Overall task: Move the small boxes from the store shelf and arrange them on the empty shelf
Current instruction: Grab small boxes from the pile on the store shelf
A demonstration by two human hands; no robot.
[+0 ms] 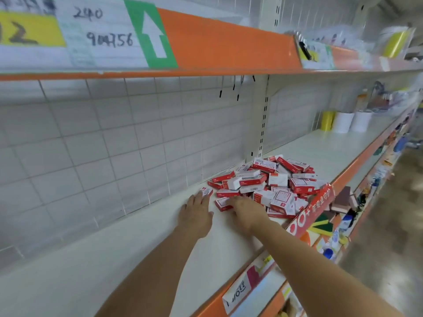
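Now the left hand lies flat, fingertips touching a box; the right hand grips another box beside the pile on the shelf.

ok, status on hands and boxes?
Left hand flat, touching an edge box. Right hand on box at pile. Nothing in the way.

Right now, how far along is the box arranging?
Done: nothing looks arranged; the small red-and-white cardboard boxes lie in a loose heap on the pale metal shelf. In hand: left hand lies flat, fingertips on one stray box; right hand reaches onto another at the heap's edge. Left: the whole heap.
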